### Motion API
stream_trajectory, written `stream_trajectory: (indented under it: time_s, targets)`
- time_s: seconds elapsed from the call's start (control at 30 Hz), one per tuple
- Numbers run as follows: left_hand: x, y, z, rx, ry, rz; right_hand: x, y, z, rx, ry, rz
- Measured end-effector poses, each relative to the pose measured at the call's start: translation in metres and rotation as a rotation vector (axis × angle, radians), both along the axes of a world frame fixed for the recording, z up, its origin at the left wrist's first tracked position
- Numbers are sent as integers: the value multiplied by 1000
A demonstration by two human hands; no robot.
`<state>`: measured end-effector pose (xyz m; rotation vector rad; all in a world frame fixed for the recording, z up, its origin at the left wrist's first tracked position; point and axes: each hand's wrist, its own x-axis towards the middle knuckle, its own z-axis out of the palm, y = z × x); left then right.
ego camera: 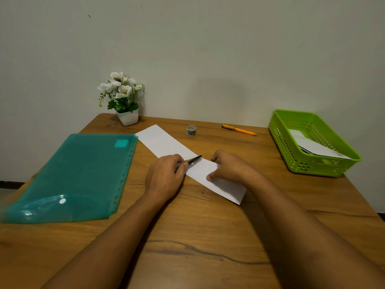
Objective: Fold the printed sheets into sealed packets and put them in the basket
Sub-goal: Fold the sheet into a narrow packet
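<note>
Long white folded paper strip point(166, 142) lies diagonally across the wooden table point(208, 236), bare wood nearer us, green perforated plastic basket point(316, 166) far right. Left hand point(164, 178) grips a dark pen point(194, 159) on it; right hand point(229, 167), fingers curled, pinches it.

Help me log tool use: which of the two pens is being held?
The dark pen, gripped in the left hand over the white sheet. The orange pen lies untouched at the far side of the table.
</note>
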<state>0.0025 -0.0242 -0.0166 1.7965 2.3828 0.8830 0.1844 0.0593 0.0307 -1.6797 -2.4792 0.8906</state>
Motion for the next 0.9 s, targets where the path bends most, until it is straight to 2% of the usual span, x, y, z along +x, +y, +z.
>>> stream_trajectory:
  time_s: [0.3, 0.4, 0.53, 0.9]
  targets:
    - [-5, 6, -4, 11, 70, -88, 52, 0, -11, 74, 303, -245]
    - [-1, 10, -1, 0, 105, -86, 63, -4, -8, 78, 467, -338]
    - [3, 14, 0, 13, 120, -84, 63, -9, 0, 72, 591, -375]
    - [3, 15, 1, 1, 158, -99, 30, -29, -8, 47, 512, -348]
